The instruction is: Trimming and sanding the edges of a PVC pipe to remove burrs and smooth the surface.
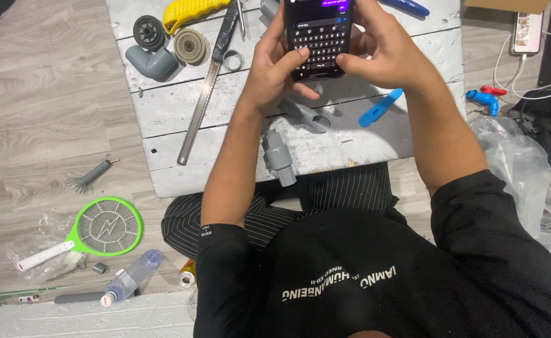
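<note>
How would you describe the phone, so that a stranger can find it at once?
Look at the white wooden board on the floor. Above its far edge, the left hand and the right hand hold a dark phone upright. It is the only thing with a lit screen showing a keyboard.

The phone sat between the left grip and right grip, above the surface; a saw lay left, 2 pipe fittings beneath.

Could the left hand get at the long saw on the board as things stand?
Probably not right away: the left hand is wrapped around the phone, thumb on its screen. The saw lies bare on the white board just beside that hand, with nothing covering it.
</note>
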